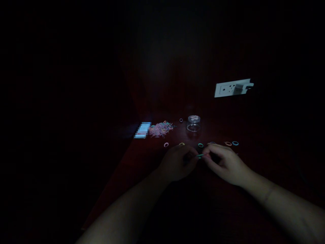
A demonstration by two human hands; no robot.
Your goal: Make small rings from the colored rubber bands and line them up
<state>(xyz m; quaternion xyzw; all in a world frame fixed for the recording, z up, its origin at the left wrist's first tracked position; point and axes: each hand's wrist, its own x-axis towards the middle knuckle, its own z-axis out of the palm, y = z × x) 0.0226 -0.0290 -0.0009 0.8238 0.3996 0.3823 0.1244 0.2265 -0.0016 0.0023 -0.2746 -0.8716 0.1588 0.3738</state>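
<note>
Between my two hands is a small green hair tie [200,156], pinched from both sides just above the dark red table. My left hand [177,164] is closed, with its thumb and fingertips on the left end of the band. The right end is gripped by my right hand [226,164], also closed in a pinch. Just beyond the fingertips lies another green hair tie [200,145]. A pink hair tie [166,144], a yellow one [181,144], an orange one [228,143] and a blue one [235,143] lie in a loose row; my right hand partly covers a purple one [213,142].
A heap of mixed pastel hair ties [162,129] sits beside a lit screen [143,130] at the back left. Behind the row stands a clear lidded jar [193,125], near a single pale band [181,120]. A wall socket [232,88] holds a plug. Surroundings are very dark.
</note>
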